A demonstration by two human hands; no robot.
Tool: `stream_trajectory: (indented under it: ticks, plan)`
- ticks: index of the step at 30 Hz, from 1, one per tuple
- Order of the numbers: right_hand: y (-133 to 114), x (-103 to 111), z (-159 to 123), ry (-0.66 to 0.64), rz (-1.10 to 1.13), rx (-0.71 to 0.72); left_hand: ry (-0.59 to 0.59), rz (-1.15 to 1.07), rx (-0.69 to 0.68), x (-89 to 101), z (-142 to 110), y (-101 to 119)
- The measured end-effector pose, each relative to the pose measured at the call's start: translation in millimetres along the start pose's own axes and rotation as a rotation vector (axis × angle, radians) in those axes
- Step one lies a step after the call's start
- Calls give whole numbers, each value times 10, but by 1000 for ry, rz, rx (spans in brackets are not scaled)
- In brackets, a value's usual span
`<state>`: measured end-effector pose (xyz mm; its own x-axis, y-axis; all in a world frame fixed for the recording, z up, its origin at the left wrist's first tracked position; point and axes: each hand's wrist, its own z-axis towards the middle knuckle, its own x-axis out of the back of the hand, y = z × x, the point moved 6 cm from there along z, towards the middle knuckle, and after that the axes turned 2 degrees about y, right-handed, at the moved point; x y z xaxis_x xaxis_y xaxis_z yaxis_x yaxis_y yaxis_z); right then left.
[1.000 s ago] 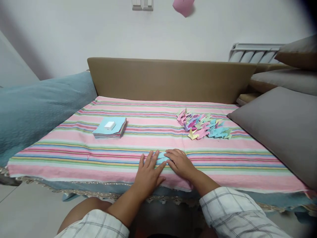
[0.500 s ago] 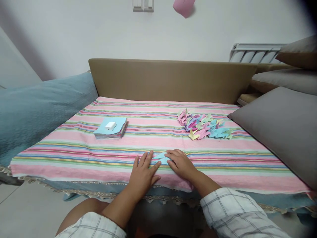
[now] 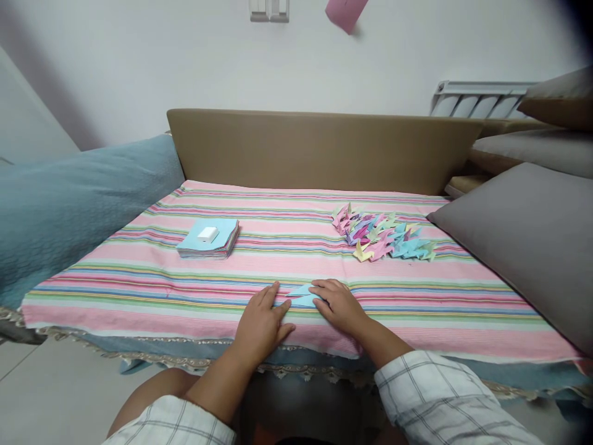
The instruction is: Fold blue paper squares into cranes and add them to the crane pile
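Folded blue paper lies on striped cloth — its pointed end just by the spread-fingered left hand, its other end under the right hand's bent fingers — gripped or not, I cannot tell.

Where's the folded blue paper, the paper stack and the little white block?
Folded blue paper (image 3: 304,301), head view: its nearer flap.
Paper stack (image 3: 225,230), head view: its top sheet.
White block (image 3: 208,233), head view: middle of its top.

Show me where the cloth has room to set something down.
Striped cloth lies bare between the paper stack and the folded paper pile, and between that stack and the left hand. Crowded around the blue paper, by the right hand.
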<state>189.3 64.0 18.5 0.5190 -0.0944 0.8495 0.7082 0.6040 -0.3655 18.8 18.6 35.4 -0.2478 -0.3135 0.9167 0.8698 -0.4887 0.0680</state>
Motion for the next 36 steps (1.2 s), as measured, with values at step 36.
stream_trajectory:
  ticks: [36]
  plan:
    - [137, 82, 70, -43, 582, -376, 246, -257, 62, 102, 303, -6]
